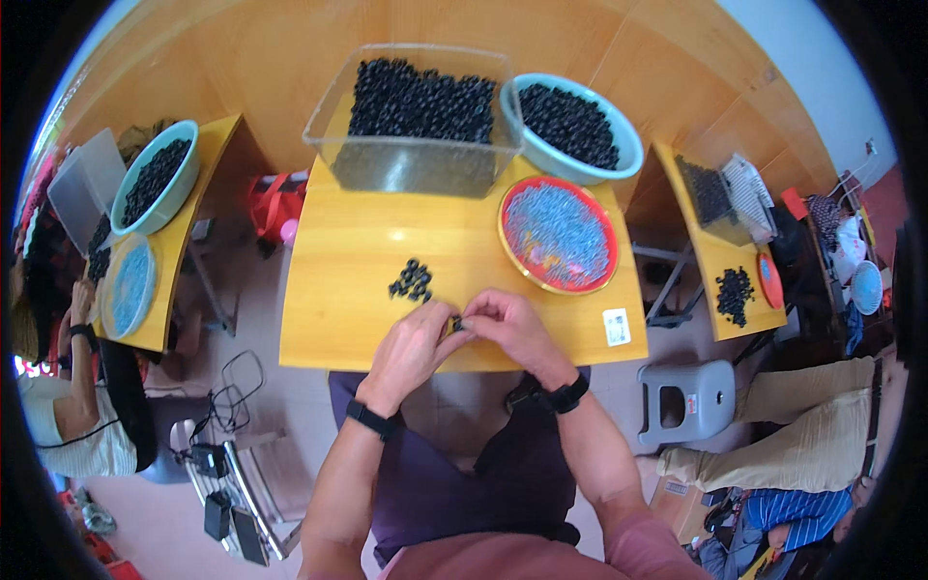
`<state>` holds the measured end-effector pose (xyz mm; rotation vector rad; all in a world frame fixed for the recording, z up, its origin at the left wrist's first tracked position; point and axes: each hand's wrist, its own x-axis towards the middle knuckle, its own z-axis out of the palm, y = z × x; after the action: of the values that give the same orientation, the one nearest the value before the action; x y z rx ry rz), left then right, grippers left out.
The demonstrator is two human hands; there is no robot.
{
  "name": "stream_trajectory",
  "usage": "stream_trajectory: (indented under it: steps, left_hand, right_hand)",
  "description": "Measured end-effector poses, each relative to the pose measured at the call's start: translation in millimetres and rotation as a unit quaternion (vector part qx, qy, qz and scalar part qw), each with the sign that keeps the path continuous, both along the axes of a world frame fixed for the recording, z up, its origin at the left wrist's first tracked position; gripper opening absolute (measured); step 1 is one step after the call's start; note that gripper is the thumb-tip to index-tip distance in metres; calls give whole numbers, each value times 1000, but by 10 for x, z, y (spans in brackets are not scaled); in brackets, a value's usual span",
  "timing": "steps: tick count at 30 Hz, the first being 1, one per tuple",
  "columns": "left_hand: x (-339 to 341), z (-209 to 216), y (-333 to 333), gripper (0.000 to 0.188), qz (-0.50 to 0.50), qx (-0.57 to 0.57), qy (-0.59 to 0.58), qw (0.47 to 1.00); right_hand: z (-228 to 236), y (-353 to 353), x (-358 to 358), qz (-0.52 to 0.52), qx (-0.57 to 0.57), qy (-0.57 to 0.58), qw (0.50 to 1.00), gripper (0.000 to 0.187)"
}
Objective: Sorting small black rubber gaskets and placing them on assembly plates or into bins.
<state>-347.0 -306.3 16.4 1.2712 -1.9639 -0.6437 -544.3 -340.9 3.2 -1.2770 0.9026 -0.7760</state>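
Note:
Near the front edge of the yellow table (324,329), my left hand (411,346) pinches a small black ring-like piece (456,323). My right hand (510,329) meets it there, thumb and fingertips pressed together at the same piece; whatever is between them is too small to make out. Just beyond my left hand lies a loose pile of similar black pieces (413,279). To the right of that, a red plate (507,242) with a yellowish rim holds many small thin silvery-blue parts.
At the back stand a clear plastic bin (416,166) and a light blue basin (628,145), both full of black pieces. A white label (617,327) is on the right corner. Side tables hold similar containers; another person's hand (82,298) works at the left one. A grey stool (684,401) stands right.

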Motion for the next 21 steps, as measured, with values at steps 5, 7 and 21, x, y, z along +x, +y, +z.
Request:
stream_trajectory:
  steps: [5,7,21]
  left_hand:
    - [28,-20,49,28,-11,-23,-18,1000]
    - [58,-21,73,26,-12,-21,-31,999]
    - [11,-85,2,24,-21,-58,-35,998]
  right_hand:
    - [1,21,52,13,9,13,1000,8]
    - [27,14,75,15,18,18,1000,7]
    - [41,-48,58,22,50,0,998,11]
